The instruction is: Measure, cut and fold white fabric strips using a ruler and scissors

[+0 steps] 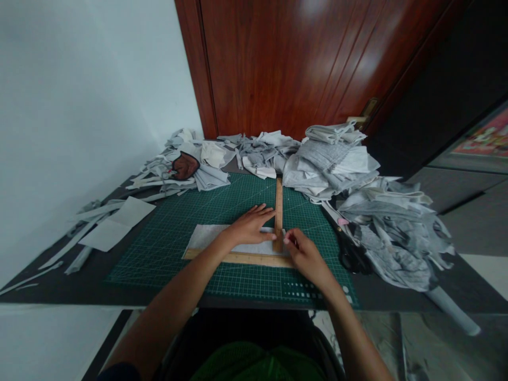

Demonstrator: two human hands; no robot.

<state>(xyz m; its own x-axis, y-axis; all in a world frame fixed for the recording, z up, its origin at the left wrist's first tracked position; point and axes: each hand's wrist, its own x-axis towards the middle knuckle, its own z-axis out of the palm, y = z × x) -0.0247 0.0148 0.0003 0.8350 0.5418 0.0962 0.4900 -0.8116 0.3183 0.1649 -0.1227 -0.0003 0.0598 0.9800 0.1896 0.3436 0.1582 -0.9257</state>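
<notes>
A light grey fabric strip point(206, 233) lies flat on the green cutting mat point(159, 254). Along its near edge runs a long wooden ruler point(246, 258), and an upright-lying wooden ruler point(279, 198) crosses the strip near its right end, pointing away from me. My left hand point(251, 226) rests with fingers stretched out over the strip, fingertips and thumb reaching the crossing ruler. Just right of that ruler, my right hand point(305, 253) is pinched at the strip's right end. Whatever sits between its fingertips is too small to make out.
Black-handled scissors point(351, 255) lie at the mat's right edge, beside a heap of grey fabric point(397, 238). Folded fabric point(333, 159) is stacked behind. Scraps and a brown, black-edged piece point(185, 166) lie back left, pale sheets point(118, 223) nearer. A wooden door point(270, 63) stands behind.
</notes>
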